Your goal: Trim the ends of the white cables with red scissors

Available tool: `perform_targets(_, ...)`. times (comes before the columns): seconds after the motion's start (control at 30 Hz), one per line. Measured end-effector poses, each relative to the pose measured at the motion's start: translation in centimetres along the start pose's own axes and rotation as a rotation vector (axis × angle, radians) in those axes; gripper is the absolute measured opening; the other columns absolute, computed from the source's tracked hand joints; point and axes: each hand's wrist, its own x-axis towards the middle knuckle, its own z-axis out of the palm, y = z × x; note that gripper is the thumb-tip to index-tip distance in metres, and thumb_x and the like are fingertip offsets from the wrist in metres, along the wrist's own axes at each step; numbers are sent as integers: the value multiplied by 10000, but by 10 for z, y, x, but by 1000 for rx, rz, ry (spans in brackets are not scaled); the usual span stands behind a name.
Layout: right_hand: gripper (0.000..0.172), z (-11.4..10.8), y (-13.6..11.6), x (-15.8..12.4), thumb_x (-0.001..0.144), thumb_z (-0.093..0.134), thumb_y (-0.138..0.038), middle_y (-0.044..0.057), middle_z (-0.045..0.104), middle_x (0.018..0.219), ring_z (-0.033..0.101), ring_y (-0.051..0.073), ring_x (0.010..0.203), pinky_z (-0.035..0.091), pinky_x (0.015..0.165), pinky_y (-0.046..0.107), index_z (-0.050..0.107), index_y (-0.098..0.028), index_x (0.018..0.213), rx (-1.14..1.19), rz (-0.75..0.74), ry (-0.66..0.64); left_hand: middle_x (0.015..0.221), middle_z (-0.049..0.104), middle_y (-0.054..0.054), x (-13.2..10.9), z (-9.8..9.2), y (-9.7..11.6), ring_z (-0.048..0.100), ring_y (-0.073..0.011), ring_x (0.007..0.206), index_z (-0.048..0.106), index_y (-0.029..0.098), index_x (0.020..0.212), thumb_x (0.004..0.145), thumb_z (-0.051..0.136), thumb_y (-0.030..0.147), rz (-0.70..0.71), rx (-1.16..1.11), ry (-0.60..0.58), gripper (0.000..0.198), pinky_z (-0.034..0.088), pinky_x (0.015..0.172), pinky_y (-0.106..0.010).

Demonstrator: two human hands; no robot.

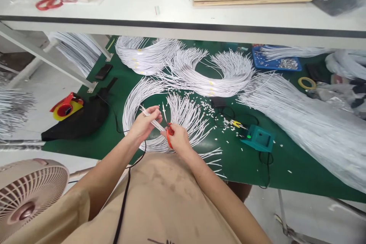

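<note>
A few white wires (156,124) are pinched in my left hand (145,122), their lower ends pointing toward the right hand. My right hand (180,139) grips orange-handled scissors (169,137); the blades point upward, away from me. Its fingertips are at the lower ends of the held wires, and I cannot tell whether they touch. Beneath both hands lies a curved bundle of white wires (130,103), its cut ends (185,112) fanned out at the right. Tiny white offcuts (208,108) are scattered beside those ends.
More wire bundles (210,84) lie farther back on the green table (206,164). At right are a teal tool (259,138), a blue tray (297,66) and a plastic-wrapped wire bundle (311,122). Left are a tape dispenser (67,106) and a fan (31,194). A white shelf (128,7) crosses above.
</note>
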Motion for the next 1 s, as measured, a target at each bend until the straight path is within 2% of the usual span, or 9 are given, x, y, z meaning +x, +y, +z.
perform_targets(0.13,251,0,10,3,717,579,-420,-20,562,677,480,101,598,332,547,207,605,-171,703,53,73,85,792,620,-37,-4,6,-16,594,-130,769,598,126,885,671,694,264,-25,114,-175,272,458,737,-270)
perform_targets(0.2,251,-1,13,1,729,561,-412,-19,548,662,467,101,589,328,544,207,587,-169,674,12,52,129,815,628,-53,-5,8,-22,597,-151,805,591,125,833,698,665,314,-54,115,-216,244,455,755,-296)
perform_targets(0.27,214,-3,14,-2,753,534,-358,-6,551,683,470,106,611,336,568,211,576,-167,665,-56,-15,163,841,631,-60,-3,9,-24,599,-156,818,583,131,822,707,649,356,-78,98,-194,261,454,776,-314)
perform_targets(0.4,179,-7,14,-6,777,491,-277,26,577,714,505,129,685,371,652,229,576,-167,665,-108,-119,210,838,625,-45,5,5,-23,598,-150,826,549,159,812,703,632,408,-69,73,-12,284,462,780,-322)
perform_targets(0.47,177,-8,13,-5,776,496,-287,37,604,741,533,134,713,392,675,232,596,-165,695,-17,-108,231,799,615,-32,7,4,-23,595,-142,805,547,155,794,687,651,394,-40,119,20,281,464,760,-298)
perform_targets(0.67,213,-3,17,0,728,555,-339,29,651,744,577,144,700,440,663,241,658,-165,794,315,80,223,818,647,-63,-1,9,-31,603,-151,768,606,120,880,652,700,337,-112,323,-186,329,453,736,-273)
perform_targets(0.8,280,-3,17,-1,704,571,-352,21,667,735,595,152,687,458,636,246,680,-160,875,560,198,210,832,671,-55,-6,18,-32,606,-173,814,635,126,848,654,696,366,-107,350,-138,314,467,754,-284)
perform_targets(0.93,263,-11,9,-1,676,599,-300,11,665,682,599,149,630,478,619,254,693,-167,881,774,291,253,842,692,80,-12,31,-28,593,-117,862,669,240,782,680,681,361,-176,414,-148,159,460,818,-214)
perform_targets(1.0,233,-15,5,0,654,633,-311,-5,646,614,598,143,582,490,593,255,701,-177,832,883,333,250,878,689,146,-15,21,-32,586,-126,915,669,314,782,703,645,409,-204,478,-170,125,475,830,-227)
